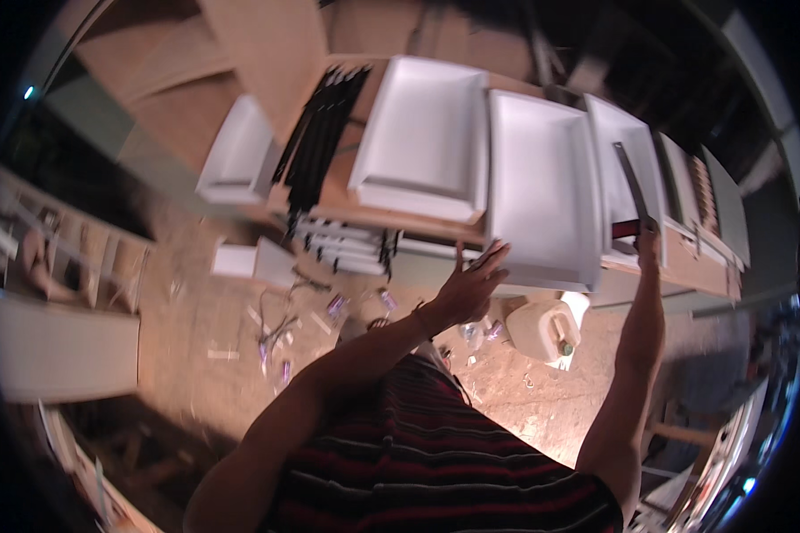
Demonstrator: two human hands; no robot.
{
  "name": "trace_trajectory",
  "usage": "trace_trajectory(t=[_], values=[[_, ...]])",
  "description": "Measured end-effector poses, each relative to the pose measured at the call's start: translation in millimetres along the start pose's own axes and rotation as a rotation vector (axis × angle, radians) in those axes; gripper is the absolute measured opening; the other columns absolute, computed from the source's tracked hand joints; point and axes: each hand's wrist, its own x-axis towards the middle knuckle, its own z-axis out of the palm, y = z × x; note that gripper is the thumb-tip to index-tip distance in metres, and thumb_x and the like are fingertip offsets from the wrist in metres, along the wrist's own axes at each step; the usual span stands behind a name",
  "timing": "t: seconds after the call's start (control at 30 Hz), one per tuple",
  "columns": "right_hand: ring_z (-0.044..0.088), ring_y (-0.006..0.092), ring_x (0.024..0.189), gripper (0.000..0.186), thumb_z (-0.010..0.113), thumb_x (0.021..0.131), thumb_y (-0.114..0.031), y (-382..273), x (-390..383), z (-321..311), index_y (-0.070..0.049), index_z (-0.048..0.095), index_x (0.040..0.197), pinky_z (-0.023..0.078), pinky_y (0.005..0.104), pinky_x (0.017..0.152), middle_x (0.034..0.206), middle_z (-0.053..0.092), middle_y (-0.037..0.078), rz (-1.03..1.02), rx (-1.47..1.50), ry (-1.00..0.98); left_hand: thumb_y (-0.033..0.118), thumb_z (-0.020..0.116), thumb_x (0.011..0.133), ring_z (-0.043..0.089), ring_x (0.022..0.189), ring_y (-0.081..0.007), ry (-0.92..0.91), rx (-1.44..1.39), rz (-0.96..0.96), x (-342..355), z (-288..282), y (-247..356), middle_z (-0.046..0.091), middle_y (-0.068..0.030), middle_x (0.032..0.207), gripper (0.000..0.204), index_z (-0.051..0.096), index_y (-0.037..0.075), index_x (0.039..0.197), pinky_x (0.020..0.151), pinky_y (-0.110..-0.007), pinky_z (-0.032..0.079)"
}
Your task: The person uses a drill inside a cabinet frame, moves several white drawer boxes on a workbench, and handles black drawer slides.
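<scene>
Striped shirt (436, 462), littered workshop floor (204, 320)

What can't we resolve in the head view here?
- Right hand: its grip on the long dark tool is too small and blurred to judge.
- Left hand: seen from the back at the edge of the white panel; contact unclear.
- Floor litter: too small to identify.
- Frame rim: dark, bent by fisheye.

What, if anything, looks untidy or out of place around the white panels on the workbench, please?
The floor below the workbench is littered with scraps and small bits, and a pale plastic jug lies tipped there. The white panels sit orderly.
</scene>
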Motion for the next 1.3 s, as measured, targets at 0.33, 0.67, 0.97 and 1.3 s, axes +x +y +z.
trace_trajectory(t=[0.33, 0.67, 0.97, 1.3], values=[[0.061, 0.0185, 0.075, 0.006, 0.063, 0.096, -0.011, 39.3, 63.8, -35.8, -0.005, 0.064, 0.098, 0.053, 0.0331, 0.066, 0.085, 0.062, 0.006, 0.127, 0.132, -0.318, 0.016, 0.077, 0.079, 0.007, 0.16, -0.0279, -0.059, 0.034, -0.151, -12.6, -5.4, 44.1, 0.005, -0.015, 0.172, 0.094, 0.029, 0.005, 0.158, 0.115, -0.076, 0.019], [0.061, 0.0156, 0.08, 0.051, 0.074, 0.094, -0.031, 8.6, -4.7, -43.3, 0.002, 0.065, 0.132, 0.046, 0.0309, 0.072, 0.091, 0.068, 0.006, -0.516, -0.301, 0.186, 0.036, 0.078, 0.089, 0.046, 0.139, -0.0363, 0.347, -0.908, -0.603, 6.1, 47.2, 42.1, 0.037, -0.0288, 0.154, 0.1, 0.019, -0.01, 0.155, 0.11, -0.043, 0.043], [0.055, 0.0494, 0.114, 0.063, 0.077, 0.089, -0.046, -69.8, -184.4, 30.2, 0.004, 0.062, 0.125, 0.048, 0.0527, 0.096, 0.117, 0.06, 0.033, -0.392, -0.39, -0.041, 0.049, 0.078, 0.083, 0.051, 0.131, -0.0364, 0.092, -1.212, -0.934, 30.2, 13.5, 29.2, 0.054, -0.0195, 0.142, 0.08, 0.051, 0.0, 0.14, 0.099, -0.062, 0.048], [0.055, 0.0453, 0.122, 0.104, 0.087, 0.074, -0.011, -39.6, -196.3, 48.7, 0.001, 0.017, 0.151, 0.049, 0.0524, 0.1, 0.132, 0.053, 0.033, -0.154, -0.12, -0.134, 0.035, 0.068, 0.091, 0.056, 0.118, -0.022, 0.209, -1.254, -0.829, 46.0, 46.5, 7.0, 0.061, -0.0071, 0.129, 0.048, 0.06, 0.011, 0.132, 0.092, -0.043, 0.054]])
